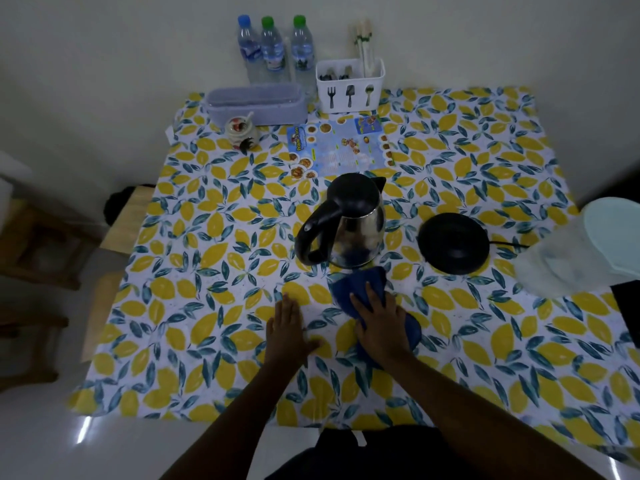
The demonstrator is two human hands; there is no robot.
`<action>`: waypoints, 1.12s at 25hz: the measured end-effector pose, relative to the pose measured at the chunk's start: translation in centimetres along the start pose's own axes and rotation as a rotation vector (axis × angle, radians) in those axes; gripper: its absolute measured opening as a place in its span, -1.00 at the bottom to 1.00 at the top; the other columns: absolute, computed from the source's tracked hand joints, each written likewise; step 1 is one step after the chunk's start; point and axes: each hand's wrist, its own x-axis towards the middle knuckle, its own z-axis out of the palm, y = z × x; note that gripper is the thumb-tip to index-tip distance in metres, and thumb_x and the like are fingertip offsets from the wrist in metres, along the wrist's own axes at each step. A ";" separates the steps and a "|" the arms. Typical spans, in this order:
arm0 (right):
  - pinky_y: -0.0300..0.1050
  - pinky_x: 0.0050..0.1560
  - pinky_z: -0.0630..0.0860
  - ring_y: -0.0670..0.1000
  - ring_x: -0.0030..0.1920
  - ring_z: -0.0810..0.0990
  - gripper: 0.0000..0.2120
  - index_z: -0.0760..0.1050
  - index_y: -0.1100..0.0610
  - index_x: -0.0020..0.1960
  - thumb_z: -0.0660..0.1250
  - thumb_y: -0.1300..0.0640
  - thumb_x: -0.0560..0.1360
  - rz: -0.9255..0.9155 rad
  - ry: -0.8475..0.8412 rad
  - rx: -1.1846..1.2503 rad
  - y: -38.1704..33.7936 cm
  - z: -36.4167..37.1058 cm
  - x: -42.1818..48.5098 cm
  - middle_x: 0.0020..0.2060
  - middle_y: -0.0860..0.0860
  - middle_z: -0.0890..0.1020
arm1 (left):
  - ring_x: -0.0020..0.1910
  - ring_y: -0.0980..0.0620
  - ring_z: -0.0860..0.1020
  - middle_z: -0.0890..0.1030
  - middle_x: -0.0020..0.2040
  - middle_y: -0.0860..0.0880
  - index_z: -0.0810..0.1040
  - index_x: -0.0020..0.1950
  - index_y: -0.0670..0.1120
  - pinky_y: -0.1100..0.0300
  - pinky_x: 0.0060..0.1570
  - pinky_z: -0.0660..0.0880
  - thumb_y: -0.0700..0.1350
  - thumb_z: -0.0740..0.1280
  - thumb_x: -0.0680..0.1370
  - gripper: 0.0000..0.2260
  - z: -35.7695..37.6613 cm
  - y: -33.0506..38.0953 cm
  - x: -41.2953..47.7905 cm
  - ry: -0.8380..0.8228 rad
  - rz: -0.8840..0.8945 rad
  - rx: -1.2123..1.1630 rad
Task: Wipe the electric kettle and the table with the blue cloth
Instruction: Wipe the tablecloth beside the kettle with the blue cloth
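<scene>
The left hand (289, 327) lies flat on the table (207, 306), fingers spread and holding nothing, beside the right hand (379, 323), which presses the blue cloth (363, 282) down with fingers extended. Just beyond the cloth stands the electric kettle (349, 223), off its black base (453, 242), which sits to its right.

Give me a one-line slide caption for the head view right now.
Right hand presses the blue cloth on the lemon-print table before the electric kettle; left hand lies flat beside it.
</scene>
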 end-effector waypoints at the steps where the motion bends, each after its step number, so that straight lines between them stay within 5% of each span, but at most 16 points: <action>1: 0.33 0.24 0.35 0.34 0.41 0.26 -0.48 0.21 -0.07 0.48 0.20 -0.05 0.54 -0.042 -0.009 -0.003 -1.1 0.5 -0.7 0.52 0.10 0.22 | 0.57 -0.13 -0.22 -0.25 0.59 -0.11 -0.20 0.55 -0.13 -0.11 0.52 -0.07 0.33 0.32 0.42 0.00 0.3 -0.4 -0.6 0.015 -0.036 0.002; 11: 0.35 0.32 0.21 0.33 0.47 0.07 -0.46 0.05 -0.10 0.52 0.14 -0.05 0.59 -0.100 -0.039 0.035 -8.3 0.3 3.7 0.57 0.08 -0.01 | 0.57 -0.11 -0.21 -0.25 0.59 -0.09 -0.24 0.55 -0.12 -0.10 0.53 -0.02 0.26 0.40 0.41 0.04 -0.6 -1.6 -1.8 -0.026 -0.014 0.012; 19: 0.30 0.30 0.30 0.30 0.48 0.14 -0.47 0.14 -0.16 0.50 0.17 -0.05 0.56 -0.322 -0.121 -0.018 -2.5 1.5 -1.9 0.56 0.01 0.09 | 0.56 -0.10 -0.23 -0.25 0.59 -0.10 -0.23 0.55 -0.12 -0.08 0.53 -0.06 0.26 0.40 0.40 0.04 -0.5 -1.7 -1.8 -0.017 -0.008 -0.017; 22: 0.27 0.24 0.38 0.30 0.45 0.19 -0.46 0.12 -0.18 0.50 0.18 -0.07 0.55 -0.222 -0.078 -0.077 3.5 1.3 -3.2 0.56 0.00 0.10 | 0.56 -0.10 -0.23 -0.26 0.58 -0.09 -0.23 0.55 -0.12 -0.09 0.53 -0.07 0.25 0.42 0.39 0.05 -0.3 -1.8 -1.8 -0.008 0.001 -0.034; 28: 0.35 0.22 0.34 0.33 0.39 0.20 -0.49 0.14 -0.08 0.51 0.16 -0.03 0.59 0.290 0.093 0.034 8.3 -1.5 0.7 0.55 0.08 0.10 | 0.56 -0.12 -0.24 -0.25 0.58 -0.12 -0.22 0.55 -0.13 -0.09 0.53 -0.08 0.26 0.42 0.38 0.06 -0.4 -1.6 -2.0 0.008 -0.021 -0.044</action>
